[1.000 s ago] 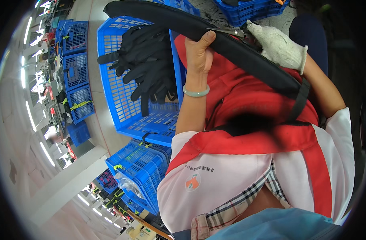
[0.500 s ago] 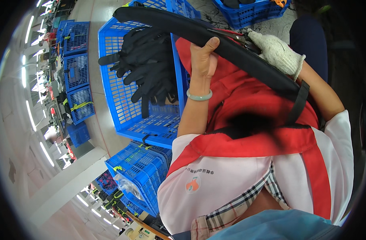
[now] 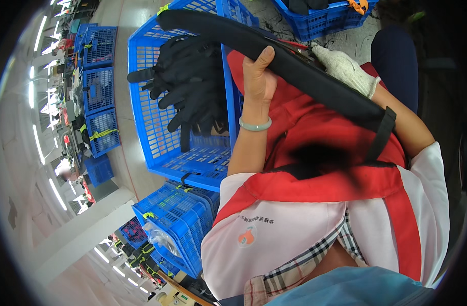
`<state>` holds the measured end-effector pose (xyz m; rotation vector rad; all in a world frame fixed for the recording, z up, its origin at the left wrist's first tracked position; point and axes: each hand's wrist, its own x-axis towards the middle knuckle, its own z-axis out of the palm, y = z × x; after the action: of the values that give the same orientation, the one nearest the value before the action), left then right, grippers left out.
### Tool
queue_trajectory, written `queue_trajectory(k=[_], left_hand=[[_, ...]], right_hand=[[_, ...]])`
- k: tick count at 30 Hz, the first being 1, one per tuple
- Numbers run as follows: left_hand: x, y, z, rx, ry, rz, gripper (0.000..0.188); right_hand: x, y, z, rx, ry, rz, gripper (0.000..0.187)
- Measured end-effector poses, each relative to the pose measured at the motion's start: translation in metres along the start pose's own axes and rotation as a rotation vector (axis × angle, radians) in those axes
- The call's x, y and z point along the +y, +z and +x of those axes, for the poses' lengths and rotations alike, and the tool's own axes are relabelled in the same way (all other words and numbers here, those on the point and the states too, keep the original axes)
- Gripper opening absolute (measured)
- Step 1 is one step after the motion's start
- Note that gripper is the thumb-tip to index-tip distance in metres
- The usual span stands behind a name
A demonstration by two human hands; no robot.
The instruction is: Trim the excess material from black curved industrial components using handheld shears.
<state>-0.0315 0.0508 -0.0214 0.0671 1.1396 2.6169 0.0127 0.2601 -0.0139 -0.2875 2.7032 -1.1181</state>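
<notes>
A long black padded strap (image 3: 300, 76) lies slanted across my lap, with a narrow webbing end (image 3: 381, 137) hanging at its lower right. My left hand (image 3: 260, 76) is closed around its near edge, thumb on top; a pale bangle sits on that wrist. Beyond the strap is my right hand (image 3: 345, 70) in a white knitted glove. Its fingers are bent around what look like scissors (image 3: 296, 45), of which a thin red part shows along the strap's far edge. The strap hides the rest of them and some of the fingertips.
A blue plastic crate (image 3: 180, 176) on the left holds a heap of similar black straps (image 3: 192, 86). Another blue crate (image 3: 320, 25) stands ahead, and stacked blue crates (image 3: 172, 219) are at lower left. A red apron (image 3: 320, 127) covers my lap.
The strap has shifted slightly right and down in my left hand. My gloved right hand has moved left and closer behind the strap, and less of the scissors shows.
</notes>
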Motion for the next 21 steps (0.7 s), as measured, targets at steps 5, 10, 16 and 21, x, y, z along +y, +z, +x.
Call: queue_trajectory(k=[5, 10, 16, 21], left_hand=[[-0.002, 0.002, -0.003, -0.006, -0.007, -0.02, 0.027], [-0.007, 0.006, -0.008, -0.013, -0.063, -0.066, 0.032], [0.008, -0.009, 0.002, 0.02, -0.088, -0.11, 0.028], [0.002, -0.003, 0.0, 0.004, -0.052, -0.058, 0.028]], right_hand=[[-0.003, -0.008, 0.003, -0.022, -0.059, -0.089, 0.047], [0.012, -0.002, 0.007, -0.008, -0.077, 0.03, 0.044], [0.002, -0.007, 0.004, -0.091, -0.052, -0.011, 0.044], [0.023, 0.013, 0.007, 0.159, -0.229, -0.136, 0.044]])
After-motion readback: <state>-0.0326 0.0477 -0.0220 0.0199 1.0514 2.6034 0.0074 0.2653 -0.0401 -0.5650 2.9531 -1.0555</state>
